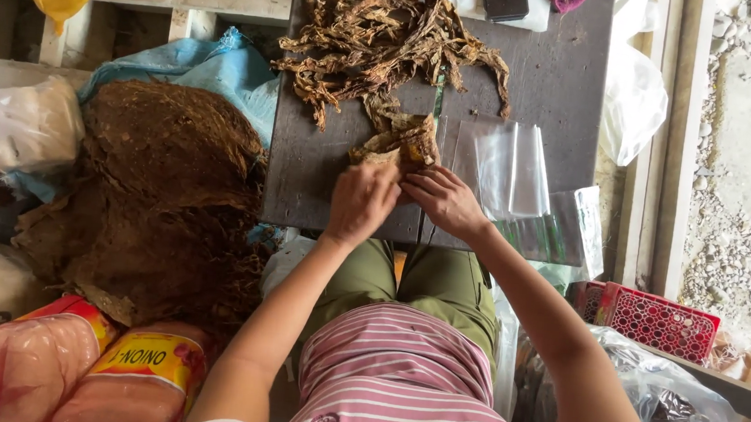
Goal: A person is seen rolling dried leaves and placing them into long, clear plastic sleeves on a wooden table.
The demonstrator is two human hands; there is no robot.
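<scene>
Both hands, left hand (pixel 360 203) and right hand (pixel 446 203), grip narrow, pinch a dried leaf bundle (pixel 402 142) on the dark board (pixel 308 171).

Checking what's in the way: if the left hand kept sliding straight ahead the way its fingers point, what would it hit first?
The left hand already touches the small bundle of dried leaves; beyond it lies the bigger leaf pile, though depth is hard to judge.

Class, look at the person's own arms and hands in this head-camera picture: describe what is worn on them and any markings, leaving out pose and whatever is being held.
Both arms are bare from above the elbow down to the left hand and right hand. No gloves, watch, bracelets or rings are visible. The only clothing at the arms is short sleeves of a pink-and-white striped shirt, just showing at the bottom edge. No marks stand out.
</scene>
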